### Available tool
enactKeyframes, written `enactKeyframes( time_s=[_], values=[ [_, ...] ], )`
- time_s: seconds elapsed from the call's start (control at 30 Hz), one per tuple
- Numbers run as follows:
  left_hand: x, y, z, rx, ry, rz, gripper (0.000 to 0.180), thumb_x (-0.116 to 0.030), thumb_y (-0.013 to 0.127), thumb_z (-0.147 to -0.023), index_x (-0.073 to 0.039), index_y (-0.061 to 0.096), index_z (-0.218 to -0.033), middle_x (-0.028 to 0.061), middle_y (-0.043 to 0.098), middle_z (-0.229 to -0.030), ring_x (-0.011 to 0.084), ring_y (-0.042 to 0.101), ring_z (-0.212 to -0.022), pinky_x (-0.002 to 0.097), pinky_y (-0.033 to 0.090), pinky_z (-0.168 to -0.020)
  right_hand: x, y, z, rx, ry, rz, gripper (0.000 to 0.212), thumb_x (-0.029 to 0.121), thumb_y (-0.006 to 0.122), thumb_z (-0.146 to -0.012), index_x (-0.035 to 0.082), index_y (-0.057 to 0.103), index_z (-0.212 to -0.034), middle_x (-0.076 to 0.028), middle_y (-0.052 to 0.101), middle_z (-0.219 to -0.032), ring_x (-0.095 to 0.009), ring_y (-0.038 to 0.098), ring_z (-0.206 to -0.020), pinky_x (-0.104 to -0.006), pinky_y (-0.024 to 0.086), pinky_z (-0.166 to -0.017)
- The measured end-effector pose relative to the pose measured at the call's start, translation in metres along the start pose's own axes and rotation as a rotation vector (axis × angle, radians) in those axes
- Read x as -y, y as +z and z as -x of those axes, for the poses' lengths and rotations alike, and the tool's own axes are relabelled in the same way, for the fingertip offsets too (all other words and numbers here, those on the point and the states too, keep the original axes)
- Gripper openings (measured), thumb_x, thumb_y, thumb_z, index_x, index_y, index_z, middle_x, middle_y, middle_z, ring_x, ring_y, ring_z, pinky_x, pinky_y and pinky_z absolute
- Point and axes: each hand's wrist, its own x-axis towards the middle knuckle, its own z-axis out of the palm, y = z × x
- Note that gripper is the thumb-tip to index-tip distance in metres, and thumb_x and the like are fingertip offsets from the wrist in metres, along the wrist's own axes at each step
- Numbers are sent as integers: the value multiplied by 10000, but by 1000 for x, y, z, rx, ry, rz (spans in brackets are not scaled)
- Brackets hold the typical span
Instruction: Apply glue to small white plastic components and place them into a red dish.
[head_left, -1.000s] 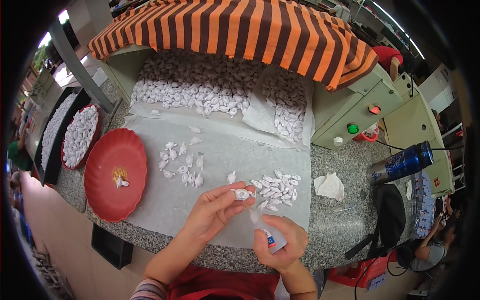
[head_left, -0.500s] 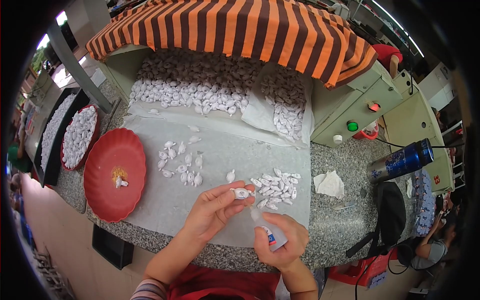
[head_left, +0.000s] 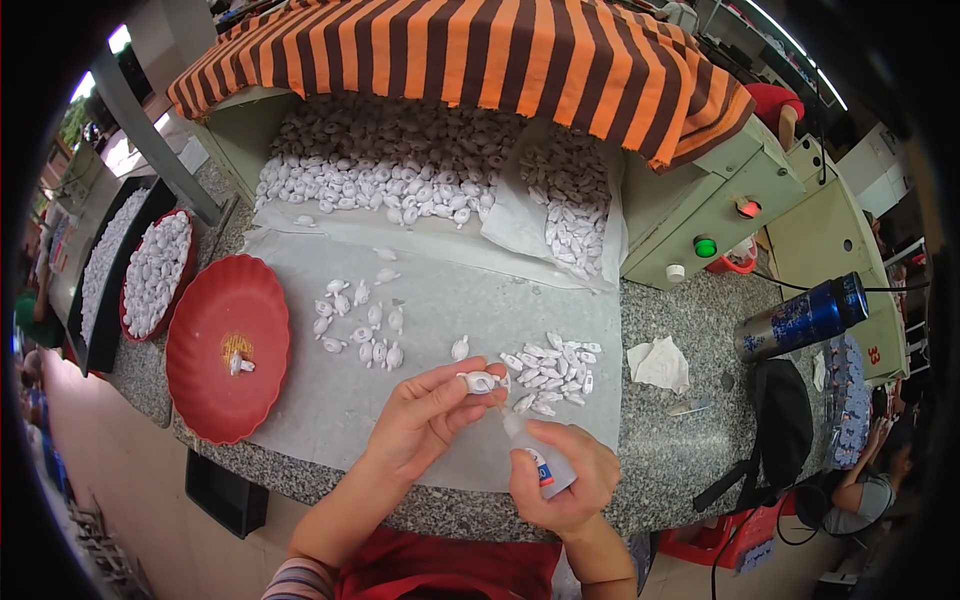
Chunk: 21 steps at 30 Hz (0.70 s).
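On a speckled grey granite counter [head_left: 690, 440] lies a wide sheet of white paper [head_left: 470, 310], and over its near edge the person's two hands work close together. The left hand [head_left: 425, 415] pinches a small white shell-shaped piece [head_left: 478, 381] between thumb and fingertips, just above the paper. The right hand [head_left: 562, 478] is wrapped around a small clear squeeze bottle with a red label [head_left: 535, 455], its nozzle tilted up toward the piece. A cluster of similar white pieces [head_left: 550, 365] lies just beyond, a looser scatter [head_left: 360, 325] farther left. A round red plastic tray [head_left: 228, 360] rests at the paper's left edge. Behind stands a pale green machine [head_left: 700, 210] under an orange-and-brown striped cloth [head_left: 470, 60], with heaps of pieces at its mouth. Whether the nozzle touches the piece is too small to tell; the fisheye rim cuts off the room.
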Motion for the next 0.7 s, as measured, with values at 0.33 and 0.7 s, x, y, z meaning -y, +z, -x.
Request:
enactKeyframes(
  time_s=[0.33, 0.7],
  values=[
    [0, -2, 0, -12, 24, 6, 307, -84, 483, -867, 43, 485, -1147, 227, 503, -1149, 257, 587, -955, 234, 526, -740, 1, 0, 0, 3, -6, 6, 251, 28, 623, -623, -29, 569, -862, -119, 597, -667, -211, 577, -502, -263, 450, -463],
    [-1, 0, 0, -19, 8, 10, 305, -82, 485, -866, 42, 487, -1144, 226, 504, -1146, 253, 589, -951, 230, 525, -736, 3, 0, -1, 29, 12, 4, 241, 30, 623, -615, -19, 578, -847, -110, 574, -615, -206, 557, -469, -260, 431, -441]
  ],
)
